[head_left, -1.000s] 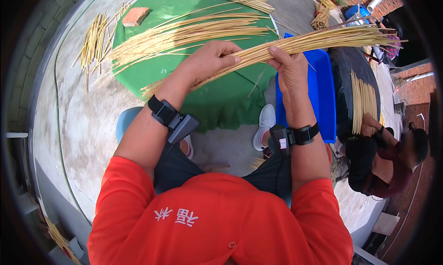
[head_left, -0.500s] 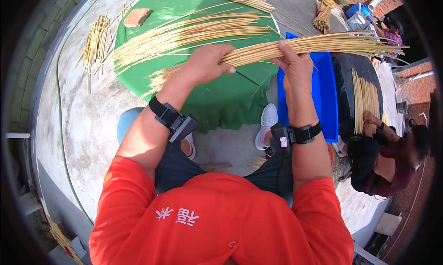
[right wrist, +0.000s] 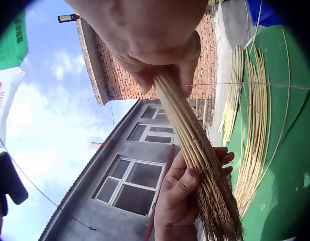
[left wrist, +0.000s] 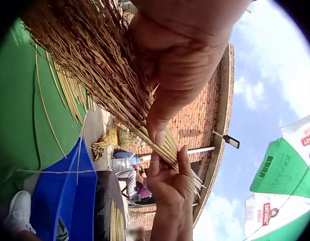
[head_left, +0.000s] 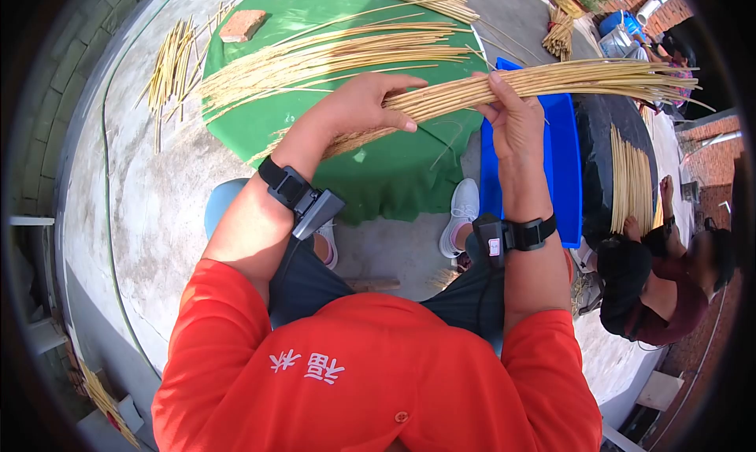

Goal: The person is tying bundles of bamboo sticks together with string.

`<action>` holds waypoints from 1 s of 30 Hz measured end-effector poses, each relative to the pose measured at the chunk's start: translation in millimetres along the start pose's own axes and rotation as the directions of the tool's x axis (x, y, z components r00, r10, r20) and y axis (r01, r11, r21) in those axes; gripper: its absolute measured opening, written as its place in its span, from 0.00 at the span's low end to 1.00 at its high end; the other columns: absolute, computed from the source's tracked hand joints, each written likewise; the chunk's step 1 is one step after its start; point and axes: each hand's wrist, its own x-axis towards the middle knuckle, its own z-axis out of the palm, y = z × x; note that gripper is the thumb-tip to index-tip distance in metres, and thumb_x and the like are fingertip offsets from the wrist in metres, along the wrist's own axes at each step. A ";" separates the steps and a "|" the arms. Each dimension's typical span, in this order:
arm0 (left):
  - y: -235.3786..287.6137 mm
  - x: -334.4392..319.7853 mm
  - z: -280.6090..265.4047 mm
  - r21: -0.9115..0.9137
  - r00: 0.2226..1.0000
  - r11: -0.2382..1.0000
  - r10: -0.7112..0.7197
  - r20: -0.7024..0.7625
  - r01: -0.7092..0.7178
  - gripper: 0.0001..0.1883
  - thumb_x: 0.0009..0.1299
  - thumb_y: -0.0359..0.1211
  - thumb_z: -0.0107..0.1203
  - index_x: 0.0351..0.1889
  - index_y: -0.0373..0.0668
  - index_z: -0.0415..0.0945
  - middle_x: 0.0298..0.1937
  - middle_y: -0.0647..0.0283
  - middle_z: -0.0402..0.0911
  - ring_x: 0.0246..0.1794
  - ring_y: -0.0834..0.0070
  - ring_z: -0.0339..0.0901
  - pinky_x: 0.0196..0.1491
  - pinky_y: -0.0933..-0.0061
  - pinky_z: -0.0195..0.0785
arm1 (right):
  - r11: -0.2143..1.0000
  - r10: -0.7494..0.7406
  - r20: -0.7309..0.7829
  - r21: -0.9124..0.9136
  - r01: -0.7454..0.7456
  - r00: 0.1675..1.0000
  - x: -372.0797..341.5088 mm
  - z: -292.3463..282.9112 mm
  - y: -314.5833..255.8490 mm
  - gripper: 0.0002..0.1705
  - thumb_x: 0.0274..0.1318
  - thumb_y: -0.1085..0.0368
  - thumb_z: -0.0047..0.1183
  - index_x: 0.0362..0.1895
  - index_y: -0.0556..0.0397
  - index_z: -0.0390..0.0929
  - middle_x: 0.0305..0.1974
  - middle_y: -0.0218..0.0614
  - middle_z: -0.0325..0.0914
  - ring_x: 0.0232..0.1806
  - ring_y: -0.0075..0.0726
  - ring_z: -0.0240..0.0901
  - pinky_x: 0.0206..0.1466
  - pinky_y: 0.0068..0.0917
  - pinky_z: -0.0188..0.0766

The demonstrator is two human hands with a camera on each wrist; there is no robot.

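Observation:
A long bundle of dry yellow stalks (head_left: 449,99) with brown brushy heads (left wrist: 89,55) is held across the front of the body. My left hand (head_left: 362,105) grips it near the brushy end, thumb over the near side and fingers round the far side, as the right wrist view shows. Farther along the bare stems, my right hand (head_left: 516,121) pinches the bundle between thumb and fingers. Its stem ends fan out past that hand to the right. Below lies a green cloth (head_left: 378,168) with more loose stalks (head_left: 331,58) spread over it.
A brick (head_left: 242,26) sits on the cloth's far left. Beside the cloth at right is a blue tray (head_left: 561,168), then a dark surface with stalks (head_left: 630,176), where another person (head_left: 661,287) sits. Short stalks (head_left: 172,70) lie on the ground at left.
The bundle has tipped from slanting up at the right to nearly level, its stem ends lower. Both hands keep hold. The other person has lifted one hand off their stalks.

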 end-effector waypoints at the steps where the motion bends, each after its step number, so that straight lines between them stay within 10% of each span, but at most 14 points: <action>1: 2.0 -1.5 3.0 0.000 1.000 1.000 0.002 0.002 -0.002 0.30 0.53 0.36 0.64 0.54 0.39 0.69 0.42 0.60 0.78 0.40 0.72 0.74 0.45 0.73 0.66 | 1.000 -0.002 -0.002 0.000 0.002 1.000 0.4 -0.9 0.7 0.11 0.48 0.69 0.58 0.36 0.58 0.72 0.33 0.43 0.78 0.32 0.33 0.77 0.32 0.25 0.78; 3: 10.8 -4.9 8.4 0.642 0.966 0.765 0.204 -0.159 -0.056 0.35 0.51 0.40 0.66 0.57 0.41 0.65 0.43 0.54 0.77 0.43 0.61 0.75 0.46 0.66 0.67 | 1.000 0.015 -0.081 -0.014 -0.016 0.997 1.8 -2.1 2.3 0.11 0.48 0.68 0.58 0.36 0.57 0.72 0.32 0.42 0.79 0.32 0.32 0.77 0.32 0.25 0.77; 9: 18.5 1.4 13.6 0.616 0.969 0.748 -0.212 -0.131 0.247 0.29 0.49 0.41 0.66 0.48 0.41 0.69 0.36 0.50 0.77 0.36 0.53 0.74 0.39 0.59 0.66 | 1.000 0.018 -0.055 0.015 -0.017 0.998 -0.1 1.0 4.1 0.12 0.49 0.66 0.58 0.36 0.56 0.72 0.34 0.41 0.78 0.34 0.33 0.77 0.35 0.29 0.77; 13: 7.8 -2.0 -0.2 0.477 0.992 0.871 -0.075 -0.101 0.114 0.25 0.52 0.39 0.64 0.45 0.41 0.70 0.28 0.54 0.75 0.29 0.59 0.74 0.33 0.63 0.67 | 0.999 0.016 0.008 0.051 -0.016 1.000 1.5 -0.1 5.9 0.14 0.50 0.66 0.58 0.40 0.59 0.71 0.37 0.43 0.77 0.37 0.37 0.76 0.43 0.36 0.75; 18: 11.8 -2.7 -2.3 -0.052 0.961 0.969 -0.231 0.153 0.242 0.21 0.54 0.34 0.62 0.44 0.38 0.71 0.23 0.67 0.71 0.24 0.81 0.69 0.24 0.79 0.63 | 0.954 0.059 0.129 0.285 -0.094 0.990 -4.2 11.0 9.1 0.17 0.51 0.69 0.54 0.45 0.62 0.70 0.38 0.48 0.76 0.46 0.49 0.74 0.55 0.45 0.67; 21: 18.8 -3.5 -4.0 -0.080 0.941 0.958 -0.251 0.229 0.275 0.21 0.54 0.34 0.61 0.45 0.36 0.72 0.25 0.68 0.72 0.23 0.83 0.67 0.23 0.81 0.62 | 0.931 0.069 0.342 0.317 -0.184 0.937 -3.7 7.0 7.9 0.13 0.51 0.70 0.53 0.42 0.60 0.72 0.38 0.50 0.77 0.48 0.52 0.73 0.54 0.45 0.68; 30: 13.8 -2.9 -8.5 0.044 0.981 0.988 -0.155 0.114 0.151 0.21 0.52 0.33 0.62 0.44 0.40 0.72 0.23 0.65 0.72 0.23 0.79 0.68 0.26 0.77 0.62 | 0.967 0.053 0.335 0.219 -0.133 0.941 -3.4 7.3 7.3 0.15 0.52 0.69 0.54 0.44 0.58 0.71 0.41 0.52 0.75 0.49 0.51 0.72 0.53 0.44 0.69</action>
